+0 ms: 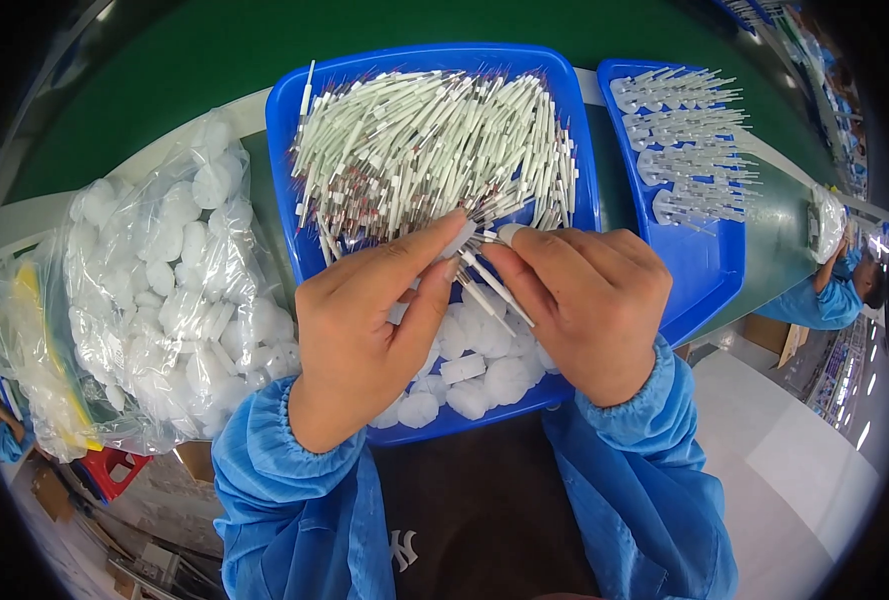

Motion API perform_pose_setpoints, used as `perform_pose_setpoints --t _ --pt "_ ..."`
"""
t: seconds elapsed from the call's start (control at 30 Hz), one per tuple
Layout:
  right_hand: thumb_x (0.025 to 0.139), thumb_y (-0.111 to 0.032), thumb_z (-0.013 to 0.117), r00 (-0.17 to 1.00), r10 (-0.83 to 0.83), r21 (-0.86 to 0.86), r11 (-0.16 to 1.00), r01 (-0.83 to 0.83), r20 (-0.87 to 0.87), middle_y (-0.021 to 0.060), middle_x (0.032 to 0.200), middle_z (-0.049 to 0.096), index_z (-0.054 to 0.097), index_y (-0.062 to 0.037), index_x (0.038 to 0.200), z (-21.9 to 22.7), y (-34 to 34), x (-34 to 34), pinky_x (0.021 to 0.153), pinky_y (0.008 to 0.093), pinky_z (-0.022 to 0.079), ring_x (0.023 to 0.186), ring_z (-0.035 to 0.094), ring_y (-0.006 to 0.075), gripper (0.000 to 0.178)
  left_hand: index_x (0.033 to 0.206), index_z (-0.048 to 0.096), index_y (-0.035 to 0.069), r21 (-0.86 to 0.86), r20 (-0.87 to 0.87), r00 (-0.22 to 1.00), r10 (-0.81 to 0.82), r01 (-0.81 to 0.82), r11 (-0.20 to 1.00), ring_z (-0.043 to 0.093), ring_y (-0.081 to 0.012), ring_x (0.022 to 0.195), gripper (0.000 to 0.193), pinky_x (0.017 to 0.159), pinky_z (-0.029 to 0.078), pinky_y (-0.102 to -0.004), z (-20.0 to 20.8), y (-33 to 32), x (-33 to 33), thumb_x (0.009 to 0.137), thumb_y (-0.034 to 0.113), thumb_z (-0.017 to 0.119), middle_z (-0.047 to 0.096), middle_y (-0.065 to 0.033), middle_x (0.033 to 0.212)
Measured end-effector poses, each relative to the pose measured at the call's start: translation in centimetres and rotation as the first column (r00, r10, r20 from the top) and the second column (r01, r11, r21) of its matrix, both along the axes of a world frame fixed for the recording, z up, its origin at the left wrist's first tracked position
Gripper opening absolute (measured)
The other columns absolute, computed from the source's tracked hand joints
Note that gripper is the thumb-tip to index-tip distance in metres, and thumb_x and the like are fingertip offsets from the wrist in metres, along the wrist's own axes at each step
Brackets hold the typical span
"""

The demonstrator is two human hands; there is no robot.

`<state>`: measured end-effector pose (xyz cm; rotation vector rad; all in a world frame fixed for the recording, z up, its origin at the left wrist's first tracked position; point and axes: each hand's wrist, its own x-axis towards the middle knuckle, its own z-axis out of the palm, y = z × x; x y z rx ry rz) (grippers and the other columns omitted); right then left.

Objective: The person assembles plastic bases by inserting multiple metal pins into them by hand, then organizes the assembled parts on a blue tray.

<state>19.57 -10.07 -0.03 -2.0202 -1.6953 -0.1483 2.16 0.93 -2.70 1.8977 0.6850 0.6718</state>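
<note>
My left hand (365, 315) pinches a translucent white plastic piece (457, 241) between thumb and fingertips, over the middle of a blue tray (283, 130). Close against it, my right hand (595, 295) has thumb and forefinger closed on a thin white stick (505, 285). Other thin sticks hang down between the two hands; my fingers hide where they meet the plastic piece. Beyond my hands, a thick heap of white sticks (425, 140) with dark and reddish ends fills the tray's far part. Several white rounded plastic pieces (468, 398) lie in its near part.
At the right, a second blue tray (705, 265) carries rows of white pieces with sticks attached (680, 130). A clear bag of white rounded pieces (165, 290) lies left. The table (195, 60) is green. Another person in blue (827, 295) sits at far right.
</note>
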Motion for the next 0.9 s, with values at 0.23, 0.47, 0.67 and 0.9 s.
perform_pose_setpoints --t 0.23,0.47,0.67,0.9 --pt "0.077 -0.016 0.088 0.984 0.171 0.070 0.982 -0.174 0.046 0.0001 0.075 0.072 0.079 -0.0097 0.093 -0.6 0.6 0.6 0.062 0.0326 0.048 0.064 0.069 0.0172 0.019 0.127 0.078 0.004 -0.259 -0.040 0.998 0.048 -0.057 0.964 0.069 -0.0110 0.060 0.033 0.058 0.054 -0.0250 -0.2 -0.8 -0.3 0.095 -0.001 0.077 0.080 -0.0128 0.086" --pt "0.076 -0.014 0.090 0.986 0.158 0.085 0.983 -0.161 0.043 0.0018 0.084 0.076 0.081 -0.0082 0.097 -0.1 -0.1 0.9 0.067 0.0312 0.050 0.072 0.071 0.0177 0.024 0.130 0.077 0.006 -0.356 0.083 0.996 0.018 0.013 0.935 0.070 -0.0090 0.078 0.039 0.055 0.047 -0.0228 0.2 0.0 -0.2 0.092 0.005 0.084 0.080 -0.0094 0.108" --pt "0.077 -0.007 0.092 0.920 0.201 0.062 0.980 -0.191 -0.336 0.0095 0.098 0.079 0.082 -0.0042 0.109 0.0 -0.9 3.2 0.073 0.0315 0.053 0.080 0.074 0.0234 0.033 0.130 0.075 0.006 -0.122 0.139 0.988 -0.063 0.080 0.989 0.067 -0.0136 0.102 0.049 0.066 0.050 -0.0240 0.6 1.2 -0.5 0.083 0.007 0.090 0.073 -0.0073 0.122" --pt "0.089 0.004 0.084 0.565 0.112 0.005 0.982 -0.188 -0.817 0.0113 0.098 0.079 0.071 0.0031 0.126 0.1 -0.2 0.9 0.079 0.0293 0.061 0.087 0.077 0.0154 0.039 0.125 0.077 0.007 0.363 0.129 0.984 -0.120 0.066 0.929 0.066 -0.0231 0.105 0.055 0.081 0.055 -0.0311 0.0 1.3 -0.2 0.073 0.005 0.094 0.070 -0.0092 0.121"
